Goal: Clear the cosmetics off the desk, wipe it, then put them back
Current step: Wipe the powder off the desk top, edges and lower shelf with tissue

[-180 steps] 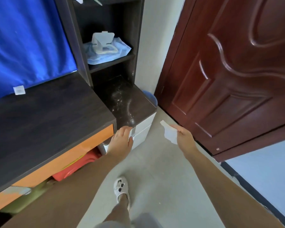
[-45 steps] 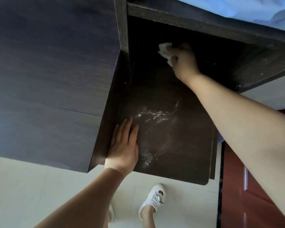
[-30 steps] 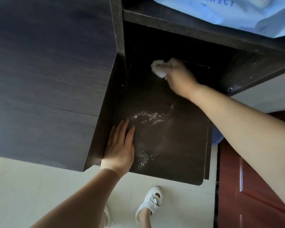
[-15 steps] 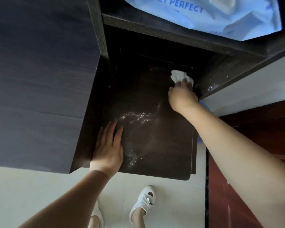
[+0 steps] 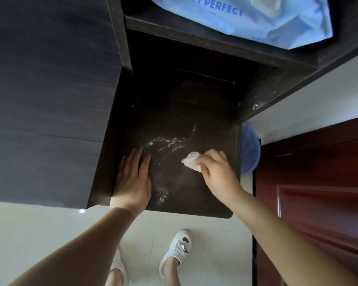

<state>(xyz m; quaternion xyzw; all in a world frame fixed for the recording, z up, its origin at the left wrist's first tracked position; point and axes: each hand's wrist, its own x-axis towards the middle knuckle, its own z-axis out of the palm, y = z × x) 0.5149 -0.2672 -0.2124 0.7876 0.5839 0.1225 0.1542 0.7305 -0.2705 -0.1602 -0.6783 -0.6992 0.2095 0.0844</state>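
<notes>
change: right hand (image 5: 217,172) has come forward from the back right corner of the lower shelf (image 5: 194,104) to its front half — wipe (image 5: 191,162) comes with it; left hand has barely shifted
right hand: fingers curled round the white crumpled wipe, pressing it onto the shelf surface; the wipe sticks out left of the fingers
left hand (image 5: 133,180): flat, fingers straight and together, palm down on the front left of the shelf, next to the side wall of the desk
wipe position: right of centre, just below and right of the powder streak
powder (image 5: 165,142): white residue — one streak between the two hands' fingertips, a second patch near the front edge beside the left palm
desk top (image 5: 50,100): dark wood grain, higher level, left of the shelf
upper shelf (image 5: 205,40): carries a pale blue pack (image 5: 256,15) printed "PERFECT"
right side: blue bin (image 5: 250,149) partly hidden behind the shelf edge; red-brown door (image 5: 318,182) beyond it
floor (image 5: 39,234): pale; white shoes (image 5: 178,250) visible below the shelf front
</notes>
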